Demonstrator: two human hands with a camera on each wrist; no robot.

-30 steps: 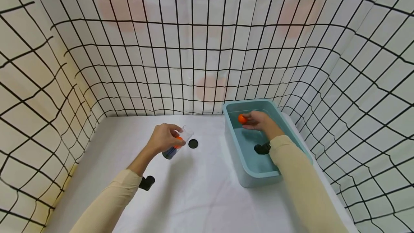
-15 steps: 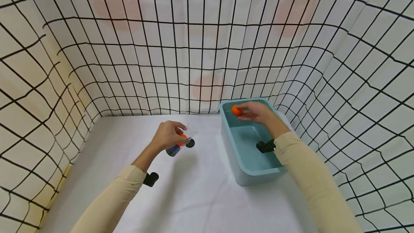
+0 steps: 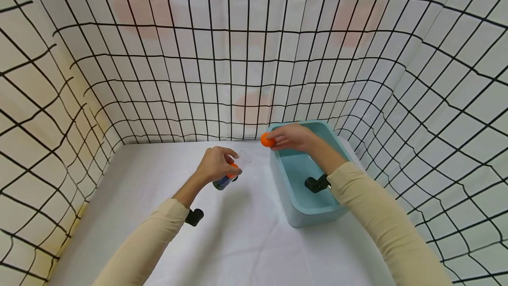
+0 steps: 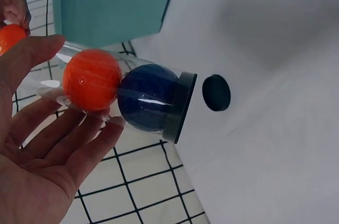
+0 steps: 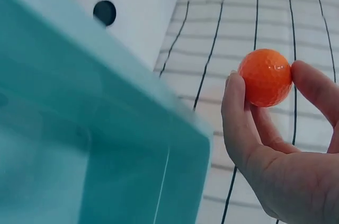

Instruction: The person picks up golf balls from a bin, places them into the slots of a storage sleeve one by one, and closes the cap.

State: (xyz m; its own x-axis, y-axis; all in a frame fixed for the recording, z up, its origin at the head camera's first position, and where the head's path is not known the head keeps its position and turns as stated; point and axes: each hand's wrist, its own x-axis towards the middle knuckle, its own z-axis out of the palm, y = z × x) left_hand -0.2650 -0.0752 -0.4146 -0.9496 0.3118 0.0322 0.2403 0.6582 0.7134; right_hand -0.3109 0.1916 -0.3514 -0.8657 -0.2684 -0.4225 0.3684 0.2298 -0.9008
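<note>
My left hand (image 3: 216, 164) grips a clear plastic tube (image 4: 130, 63), tilted above the table with its open end up to the right. Inside it sit an orange ball (image 4: 92, 80) and, below that, a dark blue ball (image 4: 147, 98) against the black end cap (image 4: 181, 108). Thumb and fingers wrap the tube around the orange ball. Over the left rim of the teal bin (image 3: 282, 184), my right hand (image 3: 294, 138) pinches an orange golf ball (image 5: 265, 78) between thumb and fingertips. The ball is apart from the tube's mouth.
A round black lid (image 4: 216, 92) lies on the white tablecloth (image 3: 246, 242) under the tube, mostly hidden in the head view. Black netting (image 3: 254, 74) encloses the table's back and sides. The bin's tall walls stand below my right forearm.
My right hand has carried the orange golf ball left and slightly up, from inside the bin to its left rim. The left hand with the tube has shifted a little right toward it.
</note>
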